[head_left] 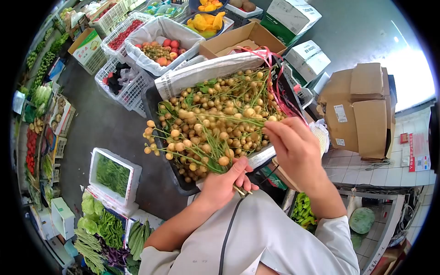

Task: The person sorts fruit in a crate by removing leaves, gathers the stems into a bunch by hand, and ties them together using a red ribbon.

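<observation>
Saw a black crate point(183, 188) just beyond the left grip point(221, 185), lined with a white sheet point(201, 73) and heaped with round tan fruit point(220, 96) on green stems. Noticed farther off, ahead and to the left of both grips, a white-lined basket point(153, 66) holding red and orange fruit point(174, 44) plus a tan cluster point(156, 54). Spotted, nearer than that, a white basket point(130, 95) with plastic bags point(127, 78) inside, and well to the left of the left grip a foam box point(133, 176) of leafy greens point(112, 174). Took in grey floor point(91, 123) out to the left, vegetables point(110, 229) lower on that side, and, to the right of the right grip point(293, 144), a large brown carton point(357, 110) near white tiles point(380, 176). Found the left grip closed around the gathered stems point(243, 191) of a fruit bunch point(223, 161) at the crate's near edge, with stem ends poking out below and fruit fanning over the heap. Found the right grip narrow, thumb and fingertips pinched together at a thin green stem point(250, 120) above the heap, ahead and to the right of the left grip
</observation>
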A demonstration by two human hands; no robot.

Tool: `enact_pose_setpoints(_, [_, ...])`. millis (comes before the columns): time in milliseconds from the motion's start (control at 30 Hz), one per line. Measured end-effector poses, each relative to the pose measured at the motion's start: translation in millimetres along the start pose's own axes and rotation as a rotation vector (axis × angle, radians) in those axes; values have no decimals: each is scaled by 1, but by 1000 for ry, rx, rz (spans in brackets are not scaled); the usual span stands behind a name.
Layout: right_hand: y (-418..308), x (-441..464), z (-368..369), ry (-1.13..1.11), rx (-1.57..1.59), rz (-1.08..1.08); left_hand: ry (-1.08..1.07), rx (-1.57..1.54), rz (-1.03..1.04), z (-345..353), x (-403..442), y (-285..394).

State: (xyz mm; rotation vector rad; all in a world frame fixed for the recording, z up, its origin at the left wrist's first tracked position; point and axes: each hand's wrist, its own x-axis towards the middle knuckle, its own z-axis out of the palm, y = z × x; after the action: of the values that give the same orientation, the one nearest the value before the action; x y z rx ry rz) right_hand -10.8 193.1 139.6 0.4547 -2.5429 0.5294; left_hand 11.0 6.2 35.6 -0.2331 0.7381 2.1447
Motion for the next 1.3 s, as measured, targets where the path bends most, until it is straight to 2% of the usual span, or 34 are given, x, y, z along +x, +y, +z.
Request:
enact_pose_setpoints(167, [-15,-12,18,68,21,34,-63,55,-26,-2,-1,-9])
enact_pose_setpoints(233, [-23,-13,16,83,67,-115,-78,86,-22,1,-3,-10])
enact_pose_setpoints(300, [-33,-17,7,-105,161,-172,-126,91,-10,-21,4,-31])
enact_pose_setpoints(367, [-42,-23,10,-236,223,-99,-308,-99,217,-39,7,-47])
enact_pose_setpoints(500, [-45,-38,18,-260,208,-57,-139,11,155,-26,-2,-37])
enact_pose_setpoints(567, [-44,-42,15,-342,238,-90,-126,19,149,-22,-6,-32])
enact_pose_setpoints(633, [-42,-46,15,-340,260,-111,-17,-223,1,-19,-5,-21])
enact_pose_setpoints(733, [-40,-52,18,-309,297,-132,21,-256,-23,-6,-14,-6])
enact_pose_setpoints(767, [-37,-52,17,-263,402,-144,37,-283,-22,2,-19,1])
enact_pose_setpoints(833, [-28,-56,17,-204,523,-157,136,-143,-1,5,-28,8])
enact_pose_setpoints(900, [-15,-61,20,-88,908,-88,-29,-175,77,5,-38,13])
enact_pose_setpoints(933, [-12,-59,18,-42,1007,31,-113,-259,114,-4,-40,11])
enact_pose_setpoints(1033, [2,-70,42,21,764,263,-142,-163,186,-8,-60,17])
enact_pose_setpoints(1133, [7,-76,71,-31,747,333,-233,-214,202,-18,-78,29])
enact_pose_setpoints(1233, [9,-86,102,-5,645,295,-409,-306,211,-9,-85,45])
enact_pose_setpoints(1300, [10,-90,107,13,557,197,-418,-237,249,-4,-91,50])
